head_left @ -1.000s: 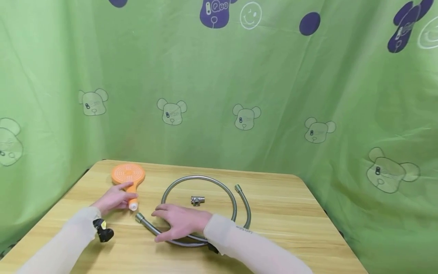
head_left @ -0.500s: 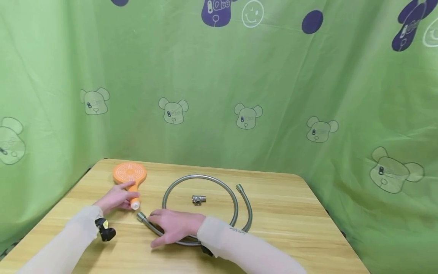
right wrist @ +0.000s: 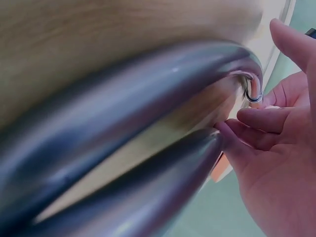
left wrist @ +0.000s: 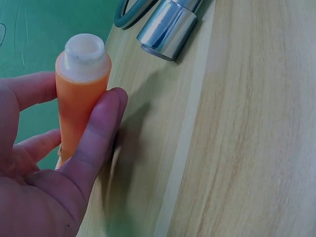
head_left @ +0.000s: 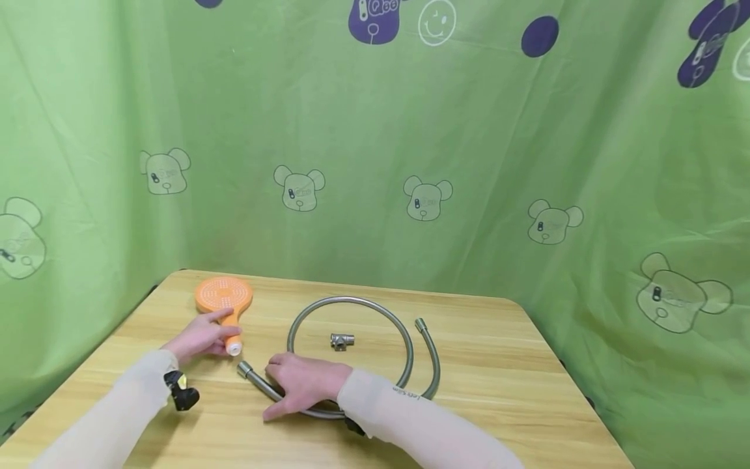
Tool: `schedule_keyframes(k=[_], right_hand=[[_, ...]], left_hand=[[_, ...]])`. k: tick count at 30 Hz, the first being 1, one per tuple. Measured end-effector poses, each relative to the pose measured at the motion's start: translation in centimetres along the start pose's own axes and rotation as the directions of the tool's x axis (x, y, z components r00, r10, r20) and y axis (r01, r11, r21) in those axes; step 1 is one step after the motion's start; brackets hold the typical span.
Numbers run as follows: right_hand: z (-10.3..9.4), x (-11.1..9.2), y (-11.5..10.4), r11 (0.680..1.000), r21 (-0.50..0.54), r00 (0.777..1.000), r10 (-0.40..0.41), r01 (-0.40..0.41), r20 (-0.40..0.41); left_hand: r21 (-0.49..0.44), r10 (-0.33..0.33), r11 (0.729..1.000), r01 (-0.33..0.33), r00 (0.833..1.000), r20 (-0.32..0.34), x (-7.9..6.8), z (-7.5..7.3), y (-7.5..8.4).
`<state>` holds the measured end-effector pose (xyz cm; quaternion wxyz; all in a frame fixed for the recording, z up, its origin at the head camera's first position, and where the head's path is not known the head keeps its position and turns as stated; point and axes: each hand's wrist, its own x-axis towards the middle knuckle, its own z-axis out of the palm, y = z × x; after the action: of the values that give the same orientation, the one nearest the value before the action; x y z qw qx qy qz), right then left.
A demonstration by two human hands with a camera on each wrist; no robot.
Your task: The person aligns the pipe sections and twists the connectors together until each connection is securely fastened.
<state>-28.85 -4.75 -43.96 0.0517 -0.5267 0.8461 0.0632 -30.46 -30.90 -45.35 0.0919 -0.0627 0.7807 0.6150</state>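
An orange shower head [head_left: 224, 294] lies face up at the table's left, its handle pointing toward me. My left hand [head_left: 202, 337] holds that handle; in the left wrist view the thumb and fingers grip the orange handle [left wrist: 79, 108] just below its white threaded end. A grey metal shower hose [head_left: 351, 300] forms a loop on the table, one end fitting [head_left: 244, 369] just in front of the handle's tip. Over the near part of the loop is my right hand [head_left: 307, 381], thumb spread away from the fingers. In the right wrist view bent fingers touch the hose [right wrist: 192, 163].
A small chrome tee fitting [head_left: 342, 341] lies inside the hose loop. The hose's other end [head_left: 420, 325] points away from me on the right. Green printed curtains [head_left: 363, 241] hang around the far and side edges of the wooden table [head_left: 498, 365].
My right hand first moved left over the hose, and its fingers have since drawn in. The hose loop and its right end have shifted slightly right. My left hand keeps hold of the shower head.
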Motion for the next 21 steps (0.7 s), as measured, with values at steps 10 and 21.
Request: schedule_keyframes(k=[10, 21], right_hand=[[0.36, 0.33, 0.79, 0.993, 0.116, 1.000, 0.002, -0.006, 0.029], [0.91, 0.75, 1.04, 0.980, 0.198, 1.000, -0.018, 0.014, 0.018]], left_hand=[[0.011, 0.013, 1.000, -0.013, 1.000, 0.016, 0.35, -0.17, -0.22], [0.012, 0.031, 0.999, -0.031, 0.999, 0.028, 0.40, -0.45, -0.55]])
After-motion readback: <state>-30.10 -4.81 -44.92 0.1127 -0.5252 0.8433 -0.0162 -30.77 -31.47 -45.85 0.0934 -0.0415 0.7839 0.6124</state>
